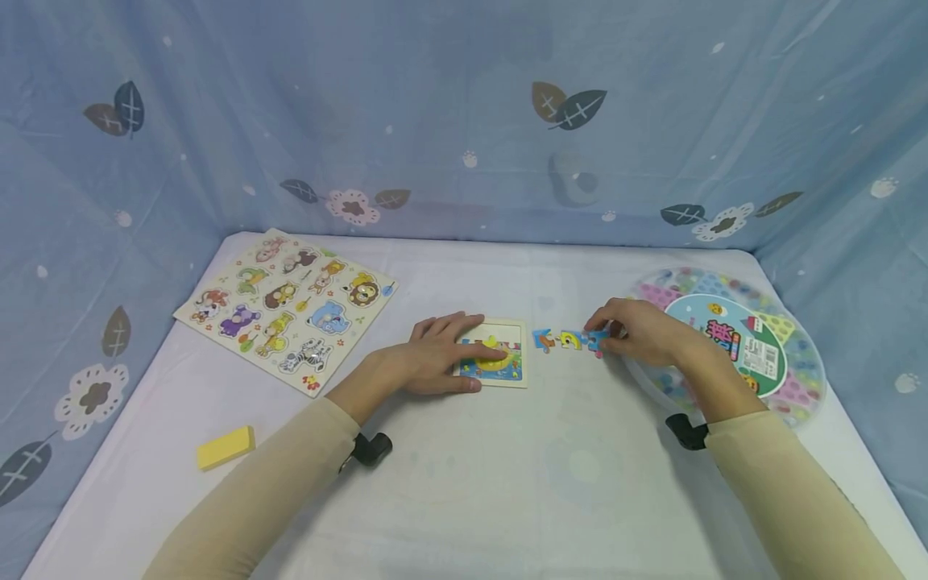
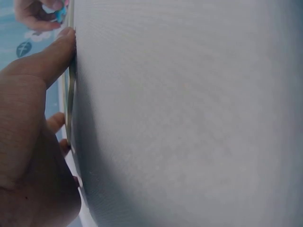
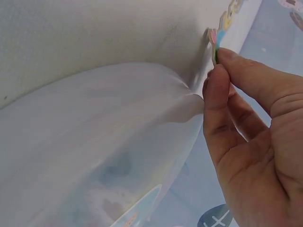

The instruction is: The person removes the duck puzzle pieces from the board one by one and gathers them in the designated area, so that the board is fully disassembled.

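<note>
My left hand (image 1: 438, 358) lies over a small jigsaw puzzle board (image 1: 524, 354) near the middle of the table, its fingers extended across the picture. Part of the board is hidden beneath it. In the left wrist view, the thumb (image 2: 61, 49) is against the board's edge. To the right, thumb and fingers of my right hand (image 1: 645, 329) pinch a blue jigsaw puzzle piece (image 1: 594, 341), whose pink and green parts show in the right wrist view. Beside it, in a row towards the board, lie a yellow-and-white piece (image 1: 571, 340) and a blue-and-orange piece (image 1: 543, 340).
A large animal puzzle board (image 1: 290, 310) lies at the back left. Nearer the front left is a yellow block (image 1: 225, 448). A round, clear container with colourful contents and a printed label (image 1: 761, 354) sits under and beside my right forearm. Blue patterned cloth (image 1: 464, 121) surrounds the white table.
</note>
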{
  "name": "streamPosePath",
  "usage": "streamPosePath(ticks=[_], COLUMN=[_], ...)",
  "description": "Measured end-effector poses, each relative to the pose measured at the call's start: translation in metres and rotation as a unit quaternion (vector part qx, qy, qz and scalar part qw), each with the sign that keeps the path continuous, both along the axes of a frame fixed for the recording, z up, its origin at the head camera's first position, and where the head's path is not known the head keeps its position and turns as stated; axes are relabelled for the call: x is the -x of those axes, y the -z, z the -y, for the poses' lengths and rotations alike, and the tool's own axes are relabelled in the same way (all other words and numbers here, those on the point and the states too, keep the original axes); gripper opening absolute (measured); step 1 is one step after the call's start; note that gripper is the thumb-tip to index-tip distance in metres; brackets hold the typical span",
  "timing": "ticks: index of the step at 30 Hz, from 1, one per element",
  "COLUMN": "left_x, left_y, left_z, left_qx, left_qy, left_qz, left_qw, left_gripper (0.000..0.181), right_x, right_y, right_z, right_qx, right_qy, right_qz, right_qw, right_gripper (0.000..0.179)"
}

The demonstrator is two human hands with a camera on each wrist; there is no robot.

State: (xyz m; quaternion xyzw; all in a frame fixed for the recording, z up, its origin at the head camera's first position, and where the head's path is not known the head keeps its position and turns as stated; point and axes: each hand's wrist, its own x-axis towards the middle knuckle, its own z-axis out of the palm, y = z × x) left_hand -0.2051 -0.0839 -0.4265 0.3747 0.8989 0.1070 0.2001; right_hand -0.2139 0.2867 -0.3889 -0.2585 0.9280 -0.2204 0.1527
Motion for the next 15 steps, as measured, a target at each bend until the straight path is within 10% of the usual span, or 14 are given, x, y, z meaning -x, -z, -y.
streamPosePath(ticks=[15], left_x=[-0.0018], left_y=[-0.001], left_z=[-0.0017], left_qx=[0.0], left_qy=[-0.002], left_qz=[0.006], left_qw=[1.0], left_gripper=[0.06], right_x=[-0.0015], right_y=[-0.0013], right_z=[0.0044], right_qx=[-0.007], right_qy=[-0.003], right_qz=[-0.014], right_qw=[0.9999], right_gripper=[0.026])
